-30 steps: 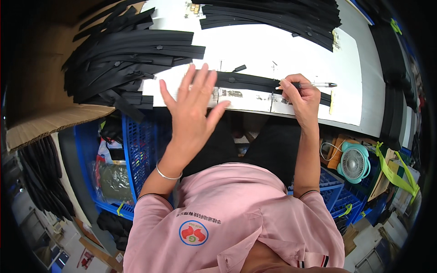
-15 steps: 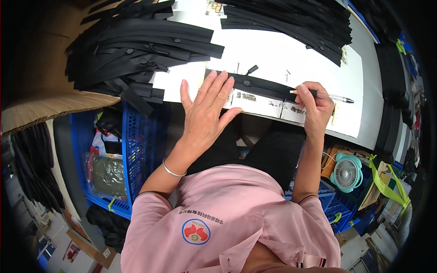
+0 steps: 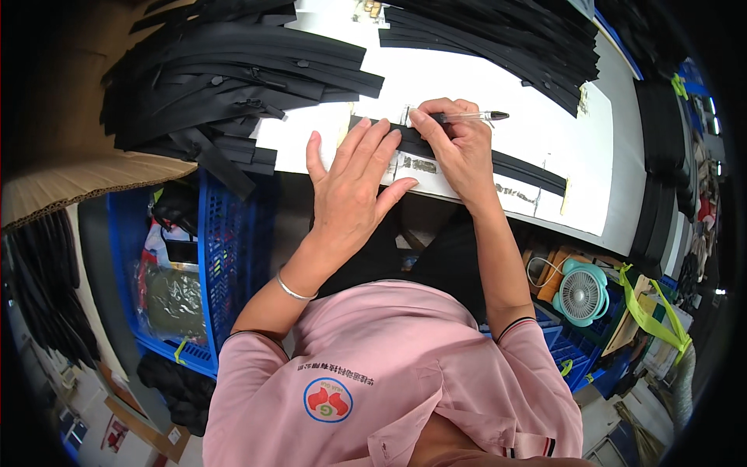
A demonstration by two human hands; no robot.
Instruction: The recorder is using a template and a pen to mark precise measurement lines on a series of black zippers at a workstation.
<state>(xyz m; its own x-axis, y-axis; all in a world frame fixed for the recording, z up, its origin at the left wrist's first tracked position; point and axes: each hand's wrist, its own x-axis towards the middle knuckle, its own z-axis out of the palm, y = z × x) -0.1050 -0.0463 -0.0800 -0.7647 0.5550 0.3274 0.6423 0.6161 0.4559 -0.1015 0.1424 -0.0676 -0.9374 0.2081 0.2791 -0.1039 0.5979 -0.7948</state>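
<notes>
A black zipper [image 3: 529, 173] lies straight along the near edge of a white board [image 3: 545, 117]. My left hand [image 3: 348, 187] rests flat near the zipper's left end, fingers stretched out and spread, fingertips on the tape. Pinched in my right hand [image 3: 459, 148] is a pen [image 3: 476, 116] with a clear barrel and a black end pointing right. That hand is over the left half of the zipper, close to my left fingertips. The pen's writing tip is by a dark mark on the board; whether it touches is unclear. My right hand covers the zipper's slider.
Heaps of black zippers [image 3: 233, 70] lie at the far left, and more zippers [image 3: 498, 47] at the far right. Cardboard [image 3: 93, 187] borders the left side. A blue crate [image 3: 206, 272] stands below left; a turquoise fan [image 3: 582, 292] sits below right.
My right hand has moved left along the zipper with the pen, from near its right end to near my left hand. My left hand has stayed in place.
</notes>
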